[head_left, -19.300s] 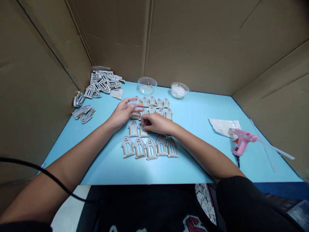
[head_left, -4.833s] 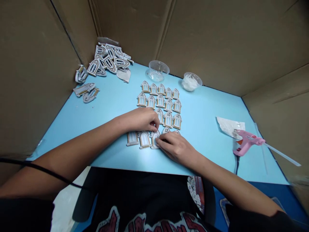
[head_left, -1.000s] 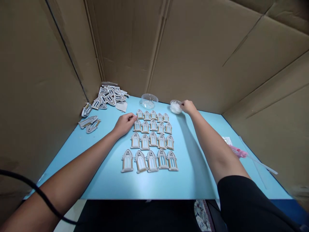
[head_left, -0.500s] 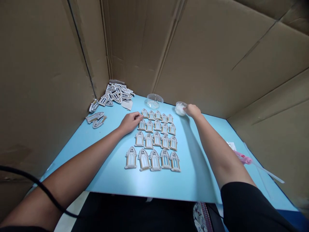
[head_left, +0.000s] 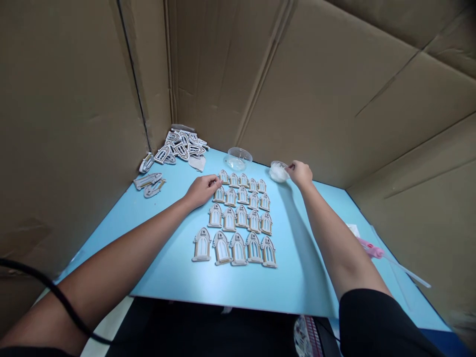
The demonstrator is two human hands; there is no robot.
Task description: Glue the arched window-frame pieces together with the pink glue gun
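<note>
Small arched window-shaped pieces (head_left: 241,216), grey-white with tan edges and pale panes, lie in several rows on the light blue table (head_left: 174,277). My left hand (head_left: 203,191) rests at the left end of the farthest row, fingers curled together beside the corner piece (head_left: 223,177). Whether anything is between those fingertips is hidden. At the back right, my right hand (head_left: 300,174) is at the rim of a small clear bowl (head_left: 278,171) containing something white and translucent. Its fingers are pinched together, and what they hold is too small to make out.
A second clear bowl (head_left: 238,158) stands at the back. More arched pieces are heaped (head_left: 182,145) in the far left corner, with a few loose ones (head_left: 149,183) nearer. A pink glue gun (head_left: 372,249) lies at the right. Cardboard walls (head_left: 223,74) enclose the table; a black cable (head_left: 55,292) crosses my left forearm.
My right hand has drawn slightly up and back from inside the bowl to its rim, fingers pinched. My left hand stays by the corner piece. The view has shifted slightly.
</note>
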